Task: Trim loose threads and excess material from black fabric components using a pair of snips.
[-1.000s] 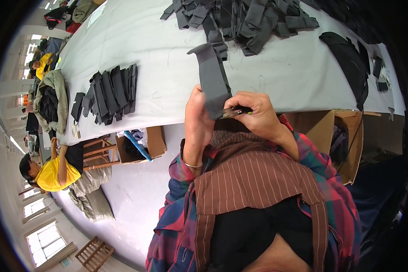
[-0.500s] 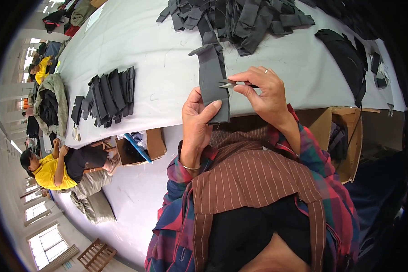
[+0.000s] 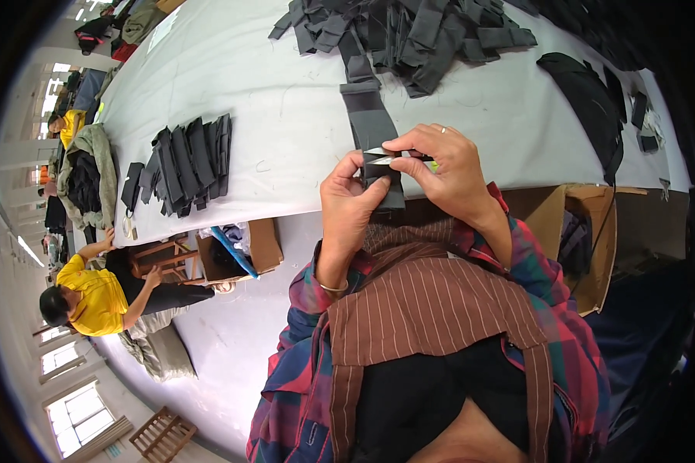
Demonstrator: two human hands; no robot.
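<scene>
left grip (image 3: 348, 202) tight on strip (image 3: 372, 114), right (image 3: 449, 171) on snips (image 3: 380, 160)

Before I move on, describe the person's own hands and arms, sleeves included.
Both arms wear long plaid sleeves in red, blue and teal. The left hand is ungloved, with a thin, pale bracelet at its wrist. The right hand is ungloved too, with a slim ring on one finger. No cables or markings show on either.

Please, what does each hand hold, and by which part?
The left hand pinches the dark cloth strip near its end closest to the body; the right hand holds small scissors by their handles.
</scene>
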